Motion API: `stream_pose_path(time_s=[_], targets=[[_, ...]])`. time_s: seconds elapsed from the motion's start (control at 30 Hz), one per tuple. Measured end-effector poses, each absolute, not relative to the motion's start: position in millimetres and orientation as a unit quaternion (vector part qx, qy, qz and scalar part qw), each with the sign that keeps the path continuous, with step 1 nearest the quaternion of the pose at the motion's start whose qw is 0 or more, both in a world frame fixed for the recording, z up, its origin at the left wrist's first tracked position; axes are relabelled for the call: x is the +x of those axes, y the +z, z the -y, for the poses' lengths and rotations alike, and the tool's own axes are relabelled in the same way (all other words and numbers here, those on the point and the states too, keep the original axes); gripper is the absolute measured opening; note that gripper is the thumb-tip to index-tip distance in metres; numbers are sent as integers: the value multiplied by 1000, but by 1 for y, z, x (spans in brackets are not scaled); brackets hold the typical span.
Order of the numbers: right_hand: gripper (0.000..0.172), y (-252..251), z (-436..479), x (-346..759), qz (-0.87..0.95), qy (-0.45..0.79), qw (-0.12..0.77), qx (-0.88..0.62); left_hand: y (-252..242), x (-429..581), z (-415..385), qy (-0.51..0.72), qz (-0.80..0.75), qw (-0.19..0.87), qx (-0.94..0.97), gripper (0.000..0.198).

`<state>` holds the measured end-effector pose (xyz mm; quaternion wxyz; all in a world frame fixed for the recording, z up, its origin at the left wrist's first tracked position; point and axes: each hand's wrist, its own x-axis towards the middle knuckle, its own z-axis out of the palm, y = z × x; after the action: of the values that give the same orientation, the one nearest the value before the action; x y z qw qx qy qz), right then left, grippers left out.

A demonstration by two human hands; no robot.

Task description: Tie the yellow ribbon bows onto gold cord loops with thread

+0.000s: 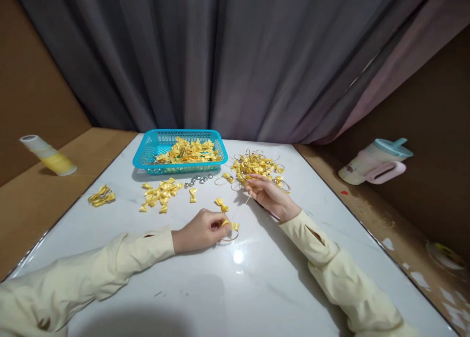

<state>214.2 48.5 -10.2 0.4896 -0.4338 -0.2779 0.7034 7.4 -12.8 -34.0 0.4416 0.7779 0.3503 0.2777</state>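
My left hand (205, 228) is closed in a pinch on a small yellow satin bow (235, 226), just above the white tabletop. A thin golden cord loop (230, 238) hangs below the bow. Up and to the right, my right hand (270, 195) has its fingers closed around a thin pale stick (248, 198), whose exact kind is too small to make out. A single loose bow (221, 204) lies between the hands. Behind my right fingers is a pile of yellow bows with cord loops (253, 163), partly hidden by the hand.
A blue plastic basket (179, 168) of yellow bows stands at the back. In front lie loose bows (161, 194) and small silvery pieces (200, 179). A bundle of bows (102, 196) is at left. Beyond the table are a yellow-banded roll (51, 156) and a lidded cup (374, 163).
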Motion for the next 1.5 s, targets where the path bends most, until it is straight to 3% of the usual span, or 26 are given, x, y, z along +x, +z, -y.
stream_pose_path(time_s=[0.27,0.5,0.83,1.07,1.17,1.33,1.5], targets=[[28,-5,-35,209,314,743,417,-419,-34,8,13,303,-361,401,786,27],[45,-2,-33,217,321,755,393,-415,-34,8,13,302,-356,378,799,25],[25,16,-34,220,300,731,440,-426,-37,9,12,308,-358,383,794,22],[30,23,-25,234,336,704,434,-451,-41,11,13,327,-357,322,814,24],[42,22,-20,244,324,708,406,-479,-44,11,14,345,-338,279,830,24],[77,25,-8,253,310,702,380,-517,-47,10,14,366,-298,221,853,25],[76,35,7,251,309,711,365,-515,-48,10,14,360,-272,182,874,27]])
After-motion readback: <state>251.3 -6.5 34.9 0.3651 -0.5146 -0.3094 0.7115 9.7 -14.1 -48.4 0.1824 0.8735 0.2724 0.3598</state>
